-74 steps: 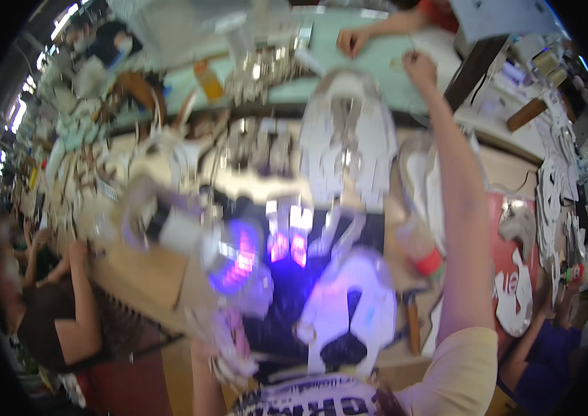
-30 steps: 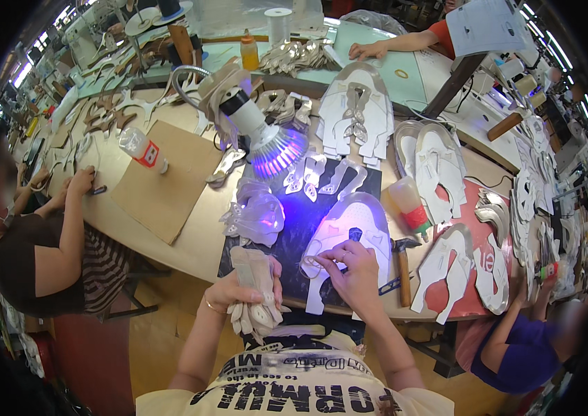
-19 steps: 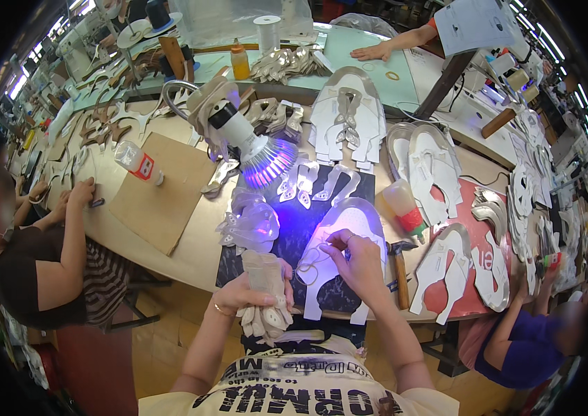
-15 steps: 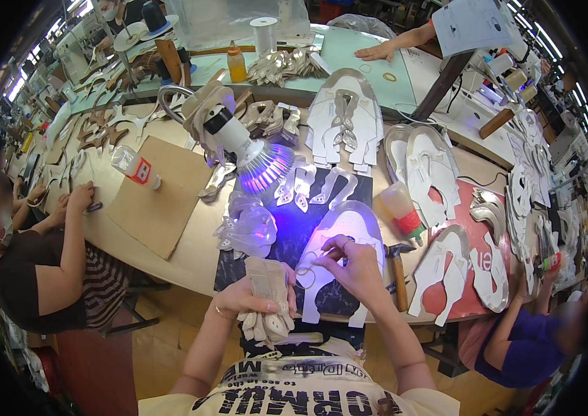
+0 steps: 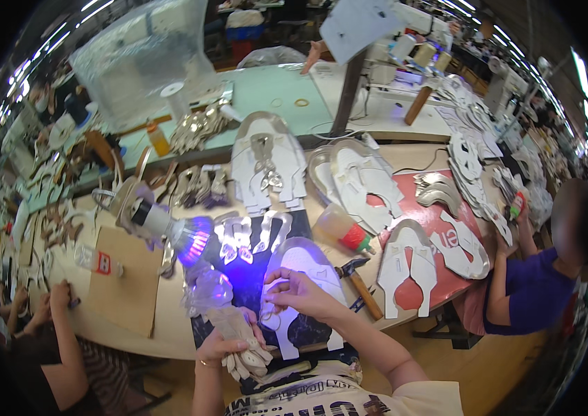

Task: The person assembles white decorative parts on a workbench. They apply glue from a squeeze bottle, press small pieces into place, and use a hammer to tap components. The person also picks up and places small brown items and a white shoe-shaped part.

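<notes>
My left hand (image 5: 219, 346) is closed around a bundle of pale beige shoe pieces (image 5: 247, 362), held near the table's front edge. Above a white shoe upper (image 5: 314, 262) with a grey toe edge, my right hand (image 5: 301, 294) has its fingers bent together in a pinch. Whatever those fingers hold, if anything, is too small to name; a thin loop shows just below them. The upper lies on a dark mat (image 5: 301, 225), lit violet-blue by the lamp (image 5: 193, 239) on the left. Under the lamp sits a pile of translucent shoe pieces (image 5: 211, 288).
Right of the upper lie a hammer (image 5: 365, 295) and a glue bottle (image 5: 346, 229). More white uppers (image 5: 405, 260) rest on a red board (image 5: 454, 229). A cardboard sheet (image 5: 127, 277) lies left. Co-workers sit at both sides, the right one in a purple shirt (image 5: 533, 291).
The view has swung to the right, so the table things appear further left. My left hand still grips the bundle, and my right hand remains pinched over the upper.
</notes>
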A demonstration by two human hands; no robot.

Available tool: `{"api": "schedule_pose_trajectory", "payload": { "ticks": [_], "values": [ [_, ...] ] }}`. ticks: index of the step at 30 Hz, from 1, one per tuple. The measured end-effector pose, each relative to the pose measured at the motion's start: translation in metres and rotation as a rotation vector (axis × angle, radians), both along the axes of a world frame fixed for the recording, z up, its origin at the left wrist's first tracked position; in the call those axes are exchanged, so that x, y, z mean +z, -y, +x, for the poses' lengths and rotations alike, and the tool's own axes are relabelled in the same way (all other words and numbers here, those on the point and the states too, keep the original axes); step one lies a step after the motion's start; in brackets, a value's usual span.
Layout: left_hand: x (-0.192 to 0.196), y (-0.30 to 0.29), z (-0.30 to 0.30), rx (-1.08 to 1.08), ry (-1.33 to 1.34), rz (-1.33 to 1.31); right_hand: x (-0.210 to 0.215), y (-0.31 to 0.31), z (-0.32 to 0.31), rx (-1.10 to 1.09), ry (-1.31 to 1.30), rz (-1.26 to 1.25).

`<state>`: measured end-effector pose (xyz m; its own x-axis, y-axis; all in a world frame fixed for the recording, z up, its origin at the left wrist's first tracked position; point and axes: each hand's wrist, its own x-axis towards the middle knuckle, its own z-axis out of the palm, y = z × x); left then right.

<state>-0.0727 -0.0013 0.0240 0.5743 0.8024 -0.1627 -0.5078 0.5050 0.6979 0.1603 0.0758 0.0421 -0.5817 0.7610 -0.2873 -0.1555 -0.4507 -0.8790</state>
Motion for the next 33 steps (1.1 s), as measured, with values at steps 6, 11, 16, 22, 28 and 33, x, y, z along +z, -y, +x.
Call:
{"api": "schedule_pose_trajectory", "payload": {
  "ticks": [6,11,16,22,28,33],
  "values": [
    [0.004,-0.010,0.008,0.002,-0.132,0.093,0.008,0.001,0.010,-0.061,-0.455,-0.293],
    [0.023,-0.014,0.014,-0.002,-0.105,0.130,0.004,0.001,0.019,-0.150,-0.313,0.128],
    [0.043,-0.015,0.030,0.013,-0.086,0.134,0.000,0.013,0.007,-0.072,-0.331,0.401],
    [0.056,-0.025,0.045,-0.186,-0.430,0.208,0.022,0.022,-0.007,0.057,-0.227,0.325],
    [0.036,-0.026,0.039,-0.292,-0.748,0.590,0.060,0.011,0.002,0.318,0.388,1.054],
    [0.035,-0.014,0.049,-0.304,-0.964,0.884,0.075,-0.009,-0.024,0.570,0.402,1.145]
  ]
}}
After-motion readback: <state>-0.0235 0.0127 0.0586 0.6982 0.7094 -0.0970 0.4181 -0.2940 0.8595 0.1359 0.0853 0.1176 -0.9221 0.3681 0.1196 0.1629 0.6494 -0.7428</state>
